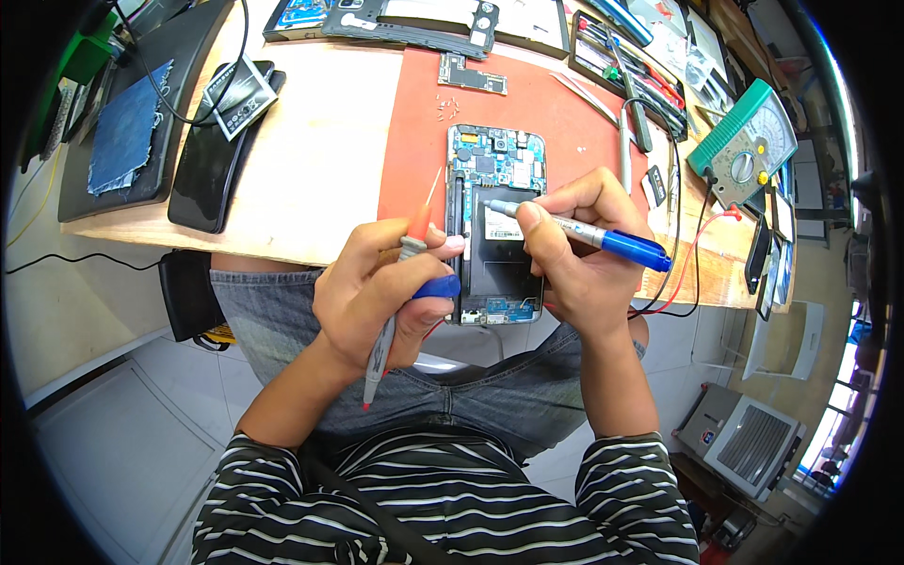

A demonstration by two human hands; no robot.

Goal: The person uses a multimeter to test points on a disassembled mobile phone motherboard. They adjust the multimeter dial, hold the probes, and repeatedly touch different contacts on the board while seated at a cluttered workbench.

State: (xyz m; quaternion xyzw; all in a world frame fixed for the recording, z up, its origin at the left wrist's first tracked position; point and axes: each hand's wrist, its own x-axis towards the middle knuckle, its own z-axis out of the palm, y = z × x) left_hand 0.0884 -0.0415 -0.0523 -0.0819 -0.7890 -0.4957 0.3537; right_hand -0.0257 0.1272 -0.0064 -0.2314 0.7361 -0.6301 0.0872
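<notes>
An opened phone (pixel 496 169) with its circuit board bare lies at the near edge of a red mat (pixel 424 141). My left hand (pixel 377 292) rests against the phone's left side. It holds a red test probe (pixel 417 226) with a thin tip pointing up, and a blue-handled tool (pixel 439 286) sits under its fingers. My right hand (pixel 584 254) grips a silver driver with a blue cap (pixel 633 249) like a pen. The driver's tip touches the top of the phone's dark battery bay (pixel 504 259).
A green analog multimeter (pixel 746 146) with red and black leads sits at the right. Loose screws (pixel 447 102), a small board (pixel 471 73), tweezers (pixel 586 94) and a tool tray (pixel 631 66) lie behind. At left are a black phone (pixel 212 174), a battery (pixel 240 89) and blue cloth (pixel 127 132).
</notes>
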